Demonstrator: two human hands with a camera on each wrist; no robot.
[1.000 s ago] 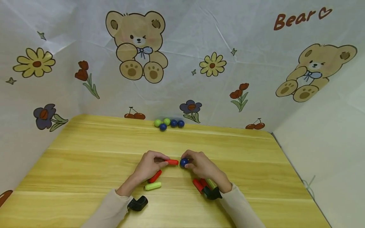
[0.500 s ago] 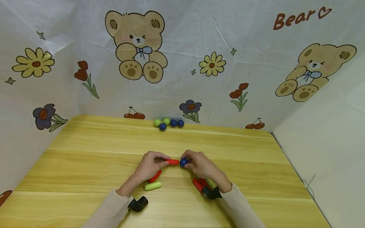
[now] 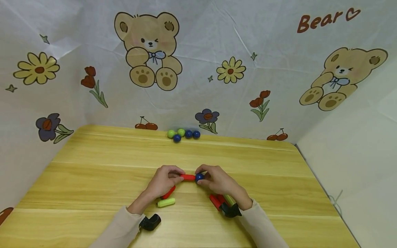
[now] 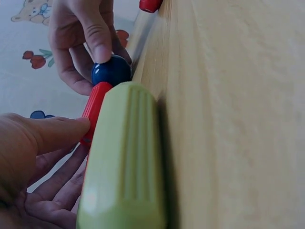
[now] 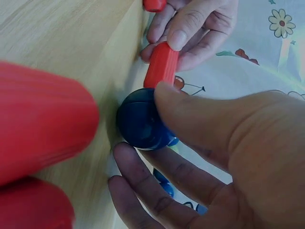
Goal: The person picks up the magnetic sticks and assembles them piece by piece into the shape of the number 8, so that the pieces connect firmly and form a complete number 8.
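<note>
Head view: a person at the wooden table (image 3: pixel 124 148) beside me has the left hand (image 3: pixel 162 181) pinching a red rod (image 3: pixel 188 177) near one end, and the right hand (image 3: pixel 217 179) gripping a blue ball (image 3: pixel 199 177) between thumb and fingers. The rod points rightward out of the left fingertips, its free end at the ball; both lie between the hands. A second red rod (image 3: pixel 169 192) and a yellow-green rod (image 3: pixel 166 202) lie just below the left hand; a cluster of green and blue balls (image 3: pixel 177 138) sits at the far edge.

Left wrist view: the yellow-green rod fills the foreground and partly hides the held red rod, whose side bears the left thumb. Fluted and apparently of hard plastic, the rod should be light and stiff; its flutes offer purchase, best taken near the end away from the ball.

Right wrist view: the ball sits between the right thumb and the fingers beneath, with two red rods (image 5: pixel 43 119) looming nearer the lens. Glossy and round, it would probably slip or roll if held off-centre, so opposed pads across its middle suit it. Whether rod and ball are joined or merely meeting, I cannot tell.
</note>
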